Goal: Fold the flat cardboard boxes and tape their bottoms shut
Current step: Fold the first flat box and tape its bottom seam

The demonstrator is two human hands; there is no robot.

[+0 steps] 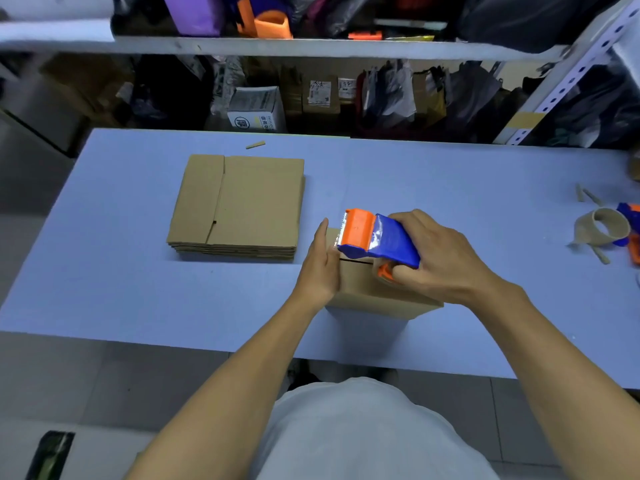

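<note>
Near the blue table's (pixel 138 306) front edge stands a folded brown cardboard box (pixel 367 289), flap seam up. Left hand (pixel 320 268) presses flat, fingers straight, against its left side. Right hand (pixel 440 258) grips the blue-and-orange tape dispenser (pixel 377 239) on top. Farther left lies a stack of flat brown cardboard boxes (pixel 239 206).

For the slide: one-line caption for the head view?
Right hand runs a blue-and-orange tape dispenser along a folded box that the left hand steadies, flat boxes stacked beside.
</note>
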